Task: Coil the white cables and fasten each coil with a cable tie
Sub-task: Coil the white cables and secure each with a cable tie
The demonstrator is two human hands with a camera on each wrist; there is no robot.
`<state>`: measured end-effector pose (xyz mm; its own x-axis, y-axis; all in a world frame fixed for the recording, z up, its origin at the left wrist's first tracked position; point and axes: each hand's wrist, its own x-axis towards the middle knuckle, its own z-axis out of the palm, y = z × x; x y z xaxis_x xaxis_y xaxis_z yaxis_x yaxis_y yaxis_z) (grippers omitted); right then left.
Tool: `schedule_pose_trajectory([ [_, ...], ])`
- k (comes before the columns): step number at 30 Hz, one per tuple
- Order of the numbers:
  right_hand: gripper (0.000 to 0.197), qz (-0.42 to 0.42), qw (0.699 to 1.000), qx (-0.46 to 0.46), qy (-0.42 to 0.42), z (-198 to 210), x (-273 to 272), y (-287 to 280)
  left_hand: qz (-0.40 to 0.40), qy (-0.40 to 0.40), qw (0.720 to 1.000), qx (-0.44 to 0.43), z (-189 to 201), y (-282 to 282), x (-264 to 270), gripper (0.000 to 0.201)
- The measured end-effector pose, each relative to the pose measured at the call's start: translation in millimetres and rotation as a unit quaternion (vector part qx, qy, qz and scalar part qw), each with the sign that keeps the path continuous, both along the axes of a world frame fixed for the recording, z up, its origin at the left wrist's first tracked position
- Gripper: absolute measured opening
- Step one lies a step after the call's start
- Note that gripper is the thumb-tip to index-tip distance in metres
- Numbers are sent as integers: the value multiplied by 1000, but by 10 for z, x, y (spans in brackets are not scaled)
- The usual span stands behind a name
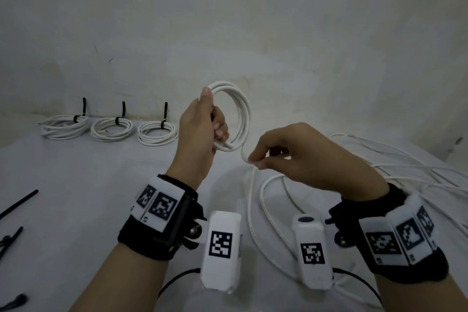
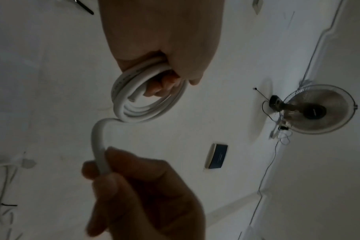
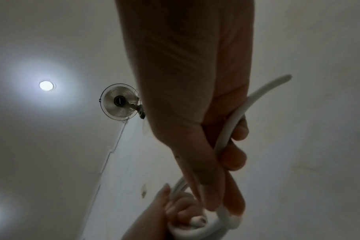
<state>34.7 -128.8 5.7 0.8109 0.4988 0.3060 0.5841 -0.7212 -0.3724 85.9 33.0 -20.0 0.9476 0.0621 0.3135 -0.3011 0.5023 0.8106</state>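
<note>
Head: upright coil (image 1: 234, 114), left hand (image 1: 200, 132).

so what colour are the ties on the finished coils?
Black ties; the head view shows them best.

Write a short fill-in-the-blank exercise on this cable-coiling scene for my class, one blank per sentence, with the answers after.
1. The left hand holds a ____ of white cable.
2. The right hand pinches the loose cable between thumb and ____.
3. By the wall lie ____ finished coils.
4. Each finished coil is fastened with a ____ cable tie.

Answers: coil; fingers; three; black
</note>
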Motion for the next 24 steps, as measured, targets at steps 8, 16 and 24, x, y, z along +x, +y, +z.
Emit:
schedule_pose_trajectory([
  [8,12,67,994,84,8,-33,-26,64,-12,-27,989,145,-77,-127,-94,38],
  [16,30,58,980,91,-169,-101,65,83,-73,-4,976,207,-144,-218,-154,43],
  [24,8,58,969,121,-206,-17,90,-20,-174,23,965,194,-77,-230,-197,45],
])
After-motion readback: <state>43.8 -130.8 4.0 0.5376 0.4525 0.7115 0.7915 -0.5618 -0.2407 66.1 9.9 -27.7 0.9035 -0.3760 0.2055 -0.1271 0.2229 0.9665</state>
